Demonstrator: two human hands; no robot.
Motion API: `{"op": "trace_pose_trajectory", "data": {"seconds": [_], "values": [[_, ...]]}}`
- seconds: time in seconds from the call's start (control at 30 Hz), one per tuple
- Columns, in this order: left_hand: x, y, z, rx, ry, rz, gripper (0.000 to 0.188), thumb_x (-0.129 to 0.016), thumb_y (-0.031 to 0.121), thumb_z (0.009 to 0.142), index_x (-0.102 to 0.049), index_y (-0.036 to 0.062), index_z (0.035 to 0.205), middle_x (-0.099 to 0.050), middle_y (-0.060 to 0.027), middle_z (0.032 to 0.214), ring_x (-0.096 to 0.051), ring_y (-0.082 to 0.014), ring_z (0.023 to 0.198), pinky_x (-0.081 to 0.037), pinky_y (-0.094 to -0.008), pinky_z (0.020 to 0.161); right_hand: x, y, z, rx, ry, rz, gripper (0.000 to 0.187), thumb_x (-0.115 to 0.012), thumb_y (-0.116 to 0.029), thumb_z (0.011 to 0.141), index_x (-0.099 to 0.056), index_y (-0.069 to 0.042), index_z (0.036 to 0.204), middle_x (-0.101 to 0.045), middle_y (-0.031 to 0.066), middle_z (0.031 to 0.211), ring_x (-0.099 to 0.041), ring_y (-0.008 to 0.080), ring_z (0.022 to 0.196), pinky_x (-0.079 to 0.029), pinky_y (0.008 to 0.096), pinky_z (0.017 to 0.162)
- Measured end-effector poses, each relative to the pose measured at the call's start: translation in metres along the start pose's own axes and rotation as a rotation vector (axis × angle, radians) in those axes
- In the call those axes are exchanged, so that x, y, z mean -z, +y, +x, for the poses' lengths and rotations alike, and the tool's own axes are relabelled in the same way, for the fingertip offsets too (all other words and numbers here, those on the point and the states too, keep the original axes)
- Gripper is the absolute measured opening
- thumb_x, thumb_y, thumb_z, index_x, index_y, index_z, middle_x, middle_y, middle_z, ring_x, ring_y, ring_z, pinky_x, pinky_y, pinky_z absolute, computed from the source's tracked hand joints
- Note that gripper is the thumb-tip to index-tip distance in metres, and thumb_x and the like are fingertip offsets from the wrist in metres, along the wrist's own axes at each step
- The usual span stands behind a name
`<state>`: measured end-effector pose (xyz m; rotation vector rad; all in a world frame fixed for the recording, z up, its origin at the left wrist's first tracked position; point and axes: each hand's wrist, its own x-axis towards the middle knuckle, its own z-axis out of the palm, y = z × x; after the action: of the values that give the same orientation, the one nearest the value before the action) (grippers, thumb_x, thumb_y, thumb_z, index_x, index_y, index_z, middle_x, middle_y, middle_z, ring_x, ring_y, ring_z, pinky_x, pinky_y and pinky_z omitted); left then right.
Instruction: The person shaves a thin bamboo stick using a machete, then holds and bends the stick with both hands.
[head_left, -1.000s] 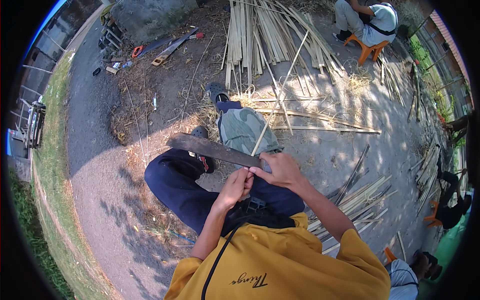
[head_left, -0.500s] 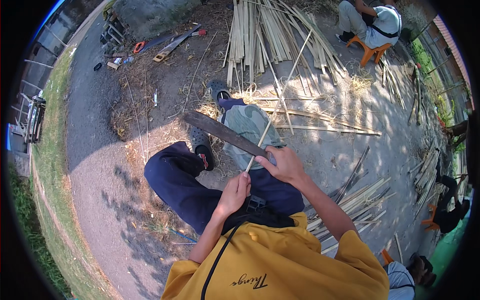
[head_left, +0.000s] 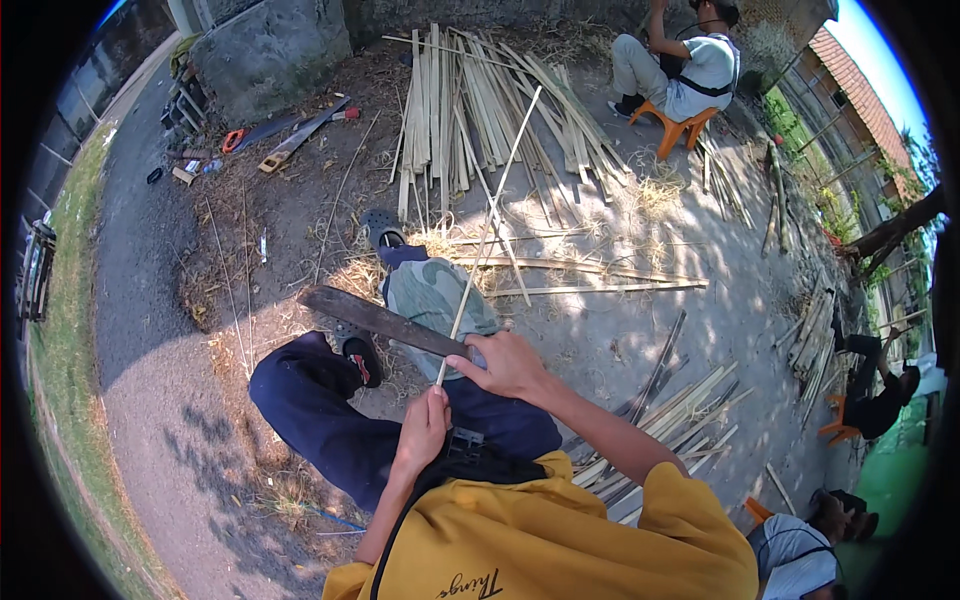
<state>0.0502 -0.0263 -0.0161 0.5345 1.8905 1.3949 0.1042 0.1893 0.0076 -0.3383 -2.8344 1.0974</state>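
Note:
My left hand [head_left: 424, 428] is closed round the near end of a thin pale bamboo strip [head_left: 492, 222], which slants up and away over my lap. My right hand [head_left: 507, 364] grips the handle end of a machete [head_left: 380, 320], and its thumb presses where the blade meets the strip. The dark, broad blade points left across the strip, above a camouflage-patterned cloth [head_left: 432, 292] that covers my knee. The machete's handle is mostly hidden in my right hand.
A large pile of split bamboo strips [head_left: 440, 120] lies ahead, with more strips [head_left: 680, 405] to my right. Two saws [head_left: 300, 135] rest on the ground at far left. People sit on orange stools [head_left: 676, 128] on the right. A tree trunk [head_left: 895, 228] leans in at the right.
The whole view has shifted, so the scene sits farther left and the pile lower. Both hands keep their grips, with the blade still across the strip.

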Motion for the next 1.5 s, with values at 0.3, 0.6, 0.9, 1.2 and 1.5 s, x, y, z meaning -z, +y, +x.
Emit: {"op": "trace_pose_trajectory", "data": {"seconds": [0.3,0.6,0.9,1.2,1.5], "values": [[-0.010,0.004,0.013,-0.169,0.099,0.195,0.039,-0.039,0.021,0.114,-0.057,-0.0021,0.089,-0.057,-0.0182,0.068,-0.059,-0.0362,0.061,-0.046,-0.0468,0.063,0.004,0.000,0.001,0.036,-0.009,-0.013,0.063,-0.061,-0.060,0.100,-0.073,0.001,0.091,-0.066,0.0245,0.066,-0.068,0.0476,0.068,-0.055,0.0542,0.068],[-0.007,0.013,0.006,-0.235,0.123,0.254,0.034,-0.043,0.017,0.112,-0.059,-0.0030,0.091,-0.062,-0.0228,0.072,-0.063,-0.0442,0.068,-0.047,-0.0506,0.063,0.001,-0.002,-0.001,0.032,-0.004,-0.002,0.059,-0.061,-0.059,0.100,-0.073,-0.002,0.093,-0.064,0.0242,0.064,-0.065,0.0463,0.063,-0.051,0.0523,0.061],[0.004,0.010,-0.030,-0.196,0.133,0.406,0.029,-0.047,0.016,0.111,-0.061,-0.0021,0.094,-0.064,-0.0287,0.078,-0.063,-0.0536,0.077,-0.046,-0.0599,0.068,0.003,0.004,0.003,-0.068,-0.043,0.052,0.060,-0.062,-0.059,0.100,-0.075,-0.001,0.096,-0.065,0.0250,0.067,-0.068,0.0466,0.069,-0.053,0.0526,0.066],[-0.001,0.018,-0.015,-0.173,0.181,0.388,0.030,-0.047,0.019,0.111,-0.060,-0.0018,0.095,-0.063,-0.0311,0.074,-0.063,-0.0555,0.076,-0.048,-0.0615,0.067,0.000,0.002,0.001,0.073,-0.008,-0.004,0.058,-0.067,-0.056,0.098,-0.076,0.001,0.098,-0.067,0.0255,0.068,-0.070,0.0465,0.070,-0.055,0.0515,0.066],[-0.002,0.015,-0.012,-0.129,0.113,0.266,0.029,-0.046,0.017,0.111,-0.062,-0.0013,0.094,-0.063,-0.0263,0.072,-0.065,-0.0515,0.074,-0.047,-0.0581,0.066,-0.004,-0.002,-0.004,0.013,-0.004,0.020,0.056,-0.068,-0.056,0.097,-0.075,-0.001,0.101,-0.068,0.0234,0.069,-0.070,0.0458,0.070,-0.056,0.0517,0.066]]}}
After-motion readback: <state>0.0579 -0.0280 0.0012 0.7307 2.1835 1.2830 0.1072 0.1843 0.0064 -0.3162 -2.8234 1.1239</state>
